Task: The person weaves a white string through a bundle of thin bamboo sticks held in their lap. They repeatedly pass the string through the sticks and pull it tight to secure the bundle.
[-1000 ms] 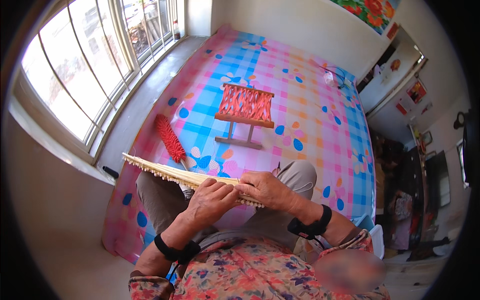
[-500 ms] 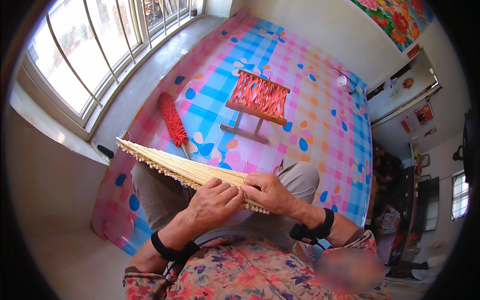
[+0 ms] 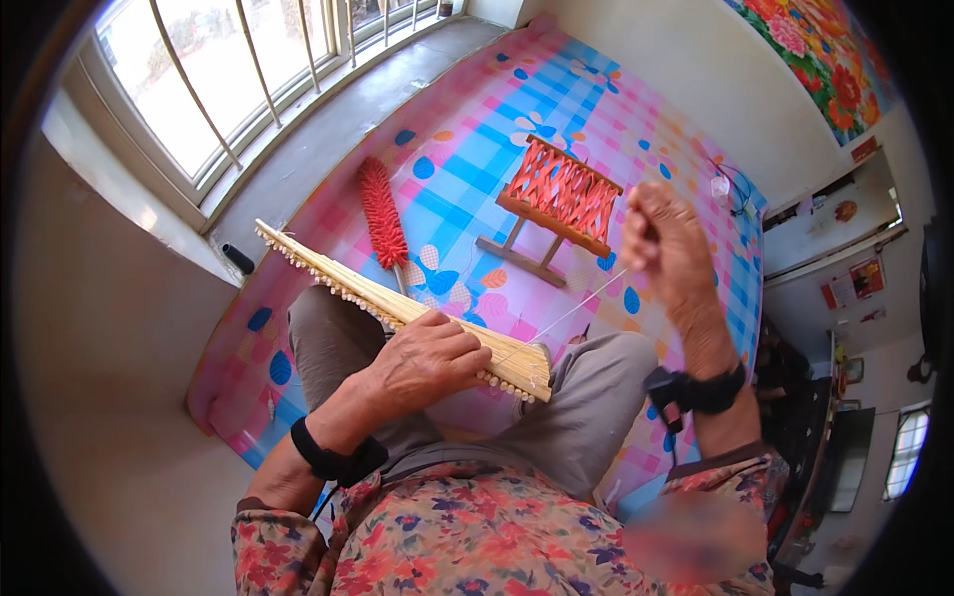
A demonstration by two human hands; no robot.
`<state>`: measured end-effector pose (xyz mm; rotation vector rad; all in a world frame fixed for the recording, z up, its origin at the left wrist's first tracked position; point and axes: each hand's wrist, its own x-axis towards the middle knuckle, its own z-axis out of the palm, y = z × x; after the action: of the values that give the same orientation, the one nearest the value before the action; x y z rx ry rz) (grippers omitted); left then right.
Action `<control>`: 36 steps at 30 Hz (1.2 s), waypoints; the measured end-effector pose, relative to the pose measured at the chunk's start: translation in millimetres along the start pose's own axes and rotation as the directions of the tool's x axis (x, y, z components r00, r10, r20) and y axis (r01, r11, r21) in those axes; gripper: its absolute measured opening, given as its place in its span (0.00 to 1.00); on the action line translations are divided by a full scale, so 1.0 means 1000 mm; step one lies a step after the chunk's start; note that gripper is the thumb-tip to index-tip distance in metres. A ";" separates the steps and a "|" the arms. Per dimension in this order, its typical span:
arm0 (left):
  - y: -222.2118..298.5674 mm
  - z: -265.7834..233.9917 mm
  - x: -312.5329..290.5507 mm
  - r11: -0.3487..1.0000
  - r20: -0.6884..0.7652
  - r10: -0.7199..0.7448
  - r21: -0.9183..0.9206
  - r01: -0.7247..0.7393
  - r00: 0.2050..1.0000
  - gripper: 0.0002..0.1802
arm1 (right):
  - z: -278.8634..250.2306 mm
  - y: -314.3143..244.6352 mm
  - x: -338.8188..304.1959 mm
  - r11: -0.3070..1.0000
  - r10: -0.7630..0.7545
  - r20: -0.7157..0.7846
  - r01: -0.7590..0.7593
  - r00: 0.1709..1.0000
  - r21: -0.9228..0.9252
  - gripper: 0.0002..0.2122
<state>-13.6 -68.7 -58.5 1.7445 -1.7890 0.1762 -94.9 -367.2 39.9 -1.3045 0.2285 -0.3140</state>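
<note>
A flat panel of pale, straight plant stalks (image 3: 373, 298) lies slantwise across my lap, its round cut ends lined up along the near edge. My left hand (image 3: 429, 356) is closed over it near its right end. From the panel beside those fingers a thin white thread (image 3: 578, 305) runs up in a straight line. My right hand (image 3: 668, 243) is raised to the right, its fingers closed on the other end of this thread. Whether a needle is in those fingers I cannot make out.
Ahead stands a small wooden stool (image 3: 556, 204) with a woven red strap seat. A red fluffy duster (image 3: 381, 214) lies left of it on the checked, flowered sheet (image 3: 472, 149). A barred window and its sill (image 3: 328, 139) flank the left side; a dark cylinder (image 3: 238, 258) rests there.
My right hand has left the stalk panel and moved up and right, drawing the thread out. My left hand stays on the panel. The view has shifted somewhat.
</note>
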 end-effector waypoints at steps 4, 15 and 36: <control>-0.010 0.002 0.009 1.000 -0.046 -0.012 -0.022 0.011 0.999 0.13 | -0.155 -0.085 0.028 0.918 -0.374 -0.425 0.265 0.824 -0.295 0.05; -0.009 0.001 0.008 0.977 -0.159 -0.112 0.160 0.138 0.981 0.18 | 0.031 0.076 -0.045 0.858 0.280 0.160 -0.172 0.947 -0.483 0.08; 0.038 0.058 -0.010 0.642 -0.131 -0.696 -0.554 0.530 0.706 0.15 | 0.063 0.093 -0.045 0.878 0.151 0.101 -0.087 0.983 -0.470 0.16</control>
<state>-69.8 -84.9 -98.0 1.7170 -0.7947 -0.2417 -106.1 -273.0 -34.4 -1.7728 0.2792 -0.0614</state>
